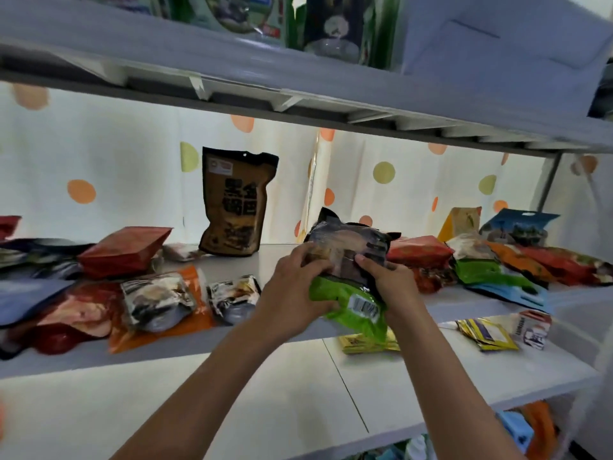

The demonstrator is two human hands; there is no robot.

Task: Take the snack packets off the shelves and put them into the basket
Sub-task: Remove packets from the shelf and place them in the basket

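Fingers of left hand curled over near edge of dark clear-fronted packet, thumb side wrapped under green packet. Fingers of right hand curled round same two packets from the other side. Both packets gripped together as a stack, dark one on top, green one beneath with barcode showing, held just above front edge of middle shelf.

Taking that shelf as landmark: standing upright at its back, left of the held stack, brown and black pouch. Lying flat on its left part, red box-like packet, orange packet with silvery packet on top, small black and white packet. Heaped on its right part, red packets, another green packet, blue bag. Behind it, white curtain with orange and green dots. Below it, on wider white board, yellow sachets and small white carton. Above it, upper shelf with blurred goods. Basket not visible.
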